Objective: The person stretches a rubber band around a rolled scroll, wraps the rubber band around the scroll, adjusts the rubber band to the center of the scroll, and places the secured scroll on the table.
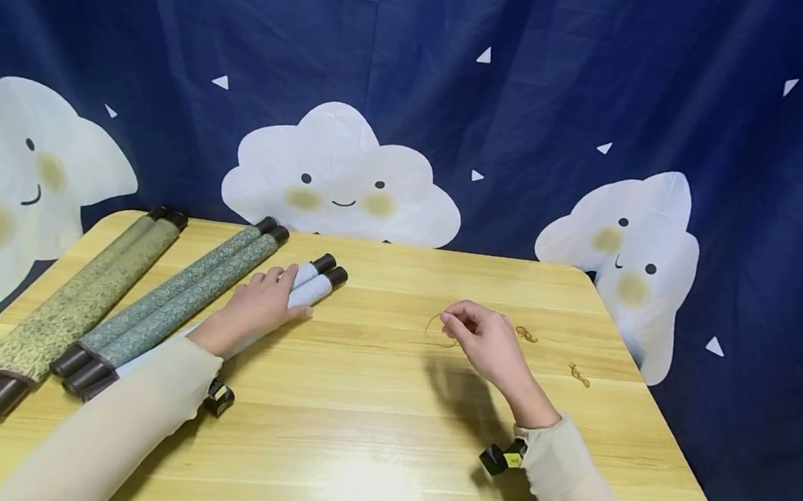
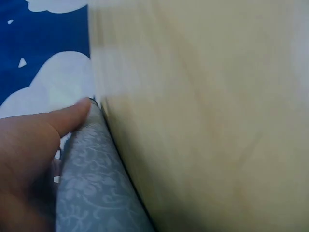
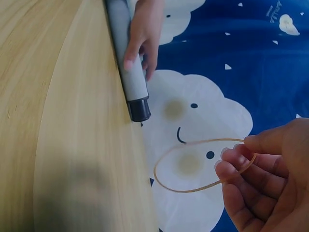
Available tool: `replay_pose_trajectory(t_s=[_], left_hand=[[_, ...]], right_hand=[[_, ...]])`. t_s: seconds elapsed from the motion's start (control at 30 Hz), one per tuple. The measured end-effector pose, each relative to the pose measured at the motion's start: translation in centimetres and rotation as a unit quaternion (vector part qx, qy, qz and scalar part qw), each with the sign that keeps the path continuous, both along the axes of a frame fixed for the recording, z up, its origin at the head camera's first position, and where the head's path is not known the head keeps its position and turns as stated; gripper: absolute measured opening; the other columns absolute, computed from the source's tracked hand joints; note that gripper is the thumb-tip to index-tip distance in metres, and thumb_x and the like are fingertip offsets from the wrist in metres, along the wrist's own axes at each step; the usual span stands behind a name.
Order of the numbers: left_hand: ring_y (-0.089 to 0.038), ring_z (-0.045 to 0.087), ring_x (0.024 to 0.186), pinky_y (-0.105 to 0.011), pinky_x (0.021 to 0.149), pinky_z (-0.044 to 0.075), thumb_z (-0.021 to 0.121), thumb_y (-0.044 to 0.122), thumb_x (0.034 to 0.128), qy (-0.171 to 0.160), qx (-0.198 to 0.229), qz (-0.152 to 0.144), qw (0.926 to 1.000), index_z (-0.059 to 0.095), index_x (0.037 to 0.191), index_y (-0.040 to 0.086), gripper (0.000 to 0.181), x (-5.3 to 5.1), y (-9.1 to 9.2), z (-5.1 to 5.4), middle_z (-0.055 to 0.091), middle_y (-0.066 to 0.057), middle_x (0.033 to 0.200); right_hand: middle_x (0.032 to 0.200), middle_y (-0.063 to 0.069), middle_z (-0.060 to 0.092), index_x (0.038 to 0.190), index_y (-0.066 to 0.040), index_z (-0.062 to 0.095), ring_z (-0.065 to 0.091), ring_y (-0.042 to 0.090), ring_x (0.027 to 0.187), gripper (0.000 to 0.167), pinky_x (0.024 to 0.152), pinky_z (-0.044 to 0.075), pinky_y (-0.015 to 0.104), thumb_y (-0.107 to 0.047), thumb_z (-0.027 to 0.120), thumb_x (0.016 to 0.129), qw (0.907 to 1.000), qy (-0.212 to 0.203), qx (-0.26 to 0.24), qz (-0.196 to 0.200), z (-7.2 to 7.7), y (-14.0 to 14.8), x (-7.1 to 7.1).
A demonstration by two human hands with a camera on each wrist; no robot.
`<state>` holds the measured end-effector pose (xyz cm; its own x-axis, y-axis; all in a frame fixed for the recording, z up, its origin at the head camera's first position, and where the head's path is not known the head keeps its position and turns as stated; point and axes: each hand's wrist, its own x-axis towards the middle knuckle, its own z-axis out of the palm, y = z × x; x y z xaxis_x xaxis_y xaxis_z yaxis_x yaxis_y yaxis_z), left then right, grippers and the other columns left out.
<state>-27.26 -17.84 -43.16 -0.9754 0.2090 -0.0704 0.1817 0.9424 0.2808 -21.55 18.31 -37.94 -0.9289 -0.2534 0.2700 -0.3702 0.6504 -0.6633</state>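
Note:
A light blue patterned double scroll (image 1: 309, 293) with dark end knobs lies on the left half of the table. My left hand (image 1: 258, 301) grips it near its far end; in the left wrist view the thumb lies along the scroll (image 2: 99, 183). To the right, above the table, my right hand (image 1: 485, 347) pinches a thin tan elastic loop (image 1: 428, 328). The right wrist view shows the loop (image 3: 186, 191) hanging wide between thumb and fingers, apart from the scroll (image 3: 133, 79).
A green patterned double scroll (image 1: 194, 294) and a yellow-green one (image 1: 75, 310) lie left of the blue one. Two small tan bundles (image 1: 526, 335), (image 1: 579, 375) sit right of my right hand. A dark blue curtain (image 1: 422, 57) hangs behind the table (image 1: 370, 410).

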Motion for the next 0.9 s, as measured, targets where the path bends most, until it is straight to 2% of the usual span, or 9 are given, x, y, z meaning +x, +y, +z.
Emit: replay_pose_trajectory(t_s=[0.17, 0.3, 0.43, 0.57, 0.73, 0.9], left_hand=[[-0.056, 0.03, 0.131, -0.069, 0.099, 0.033, 0.055, 0.067, 0.0881, -0.025, -0.01, 0.011, 0.9996, 0.013, 0.154, -0.005, 0.106, -0.9, 0.3, -0.3, 0.031, -0.035, 0.147], [-0.055, 0.034, 0.127, -0.068, 0.093, 0.039, 0.059, 0.069, 0.0839, -0.024, -0.023, 0.022, 0.9992, 0.015, 0.151, -0.01, 0.113, -1.3, 0.9, -0.2, 0.034, -0.037, 0.143], [-0.052, 0.041, 0.119, -0.063, 0.085, 0.045, 0.061, 0.066, 0.0849, -0.014, -0.034, 0.024, 0.999, 0.021, 0.148, -0.012, 0.108, -1.5, 1.1, -0.2, 0.04, -0.035, 0.135], [-0.049, 0.046, 0.113, -0.061, 0.082, 0.047, 0.062, 0.061, 0.0866, 0.005, -0.03, 0.022, 0.9993, 0.029, 0.144, -0.011, 0.098, -1.4, 1.0, -0.4, 0.046, -0.033, 0.127], [-0.046, 0.05, 0.112, -0.06, 0.085, 0.047, 0.063, 0.058, 0.0865, 0.022, -0.032, -0.002, 0.9992, 0.032, 0.143, -0.01, 0.094, -1.1, 1.4, -0.1, 0.048, -0.031, 0.127], [-0.041, 0.055, 0.102, -0.054, 0.078, 0.051, 0.063, 0.059, 0.0861, 0.039, -0.048, -0.04, 0.9973, 0.037, 0.139, -0.008, 0.089, -0.5, 2.1, 0.2, 0.053, -0.026, 0.119]], right_hand=[[0.08, 0.0, 0.07, 0.096, -0.016, 0.072, 0.066, 0.022, 0.071, 0.015, 0.053, 0.047, 0.029, -0.026, 0.061, 0.099, 1.0, -0.007, 0.002, -0.005, -0.1, 0.2, -0.1], [0.079, -0.002, 0.069, 0.097, -0.016, 0.072, 0.064, 0.017, 0.07, 0.015, 0.055, 0.048, 0.03, -0.025, 0.061, 0.099, 0.9999, -0.003, 0.008, -0.009, -0.2, 0.4, -0.3], [0.079, -0.004, 0.069, 0.097, -0.015, 0.072, 0.062, 0.01, 0.069, 0.015, 0.058, 0.049, 0.03, -0.025, 0.061, 0.098, 0.9998, 0.005, 0.013, -0.013, -0.3, 0.6, -0.5], [0.078, -0.006, 0.068, 0.097, -0.012, 0.072, 0.062, 0.009, 0.07, 0.016, 0.06, 0.05, 0.03, -0.024, 0.062, 0.098, 0.9997, 0.009, 0.019, -0.014, -0.4, 0.6, -0.9], [0.079, -0.005, 0.068, 0.099, -0.009, 0.072, 0.062, 0.01, 0.07, 0.019, 0.06, 0.05, 0.031, -0.025, 0.062, 0.098, 0.9994, 0.008, 0.026, -0.023, -0.5, 0.7, -1.3], [0.078, -0.005, 0.068, 0.098, -0.009, 0.073, 0.063, 0.012, 0.07, 0.018, 0.061, 0.05, 0.031, -0.023, 0.062, 0.098, 0.9994, 0.008, 0.021, -0.026, -1.0, 0.7, -1.6]])
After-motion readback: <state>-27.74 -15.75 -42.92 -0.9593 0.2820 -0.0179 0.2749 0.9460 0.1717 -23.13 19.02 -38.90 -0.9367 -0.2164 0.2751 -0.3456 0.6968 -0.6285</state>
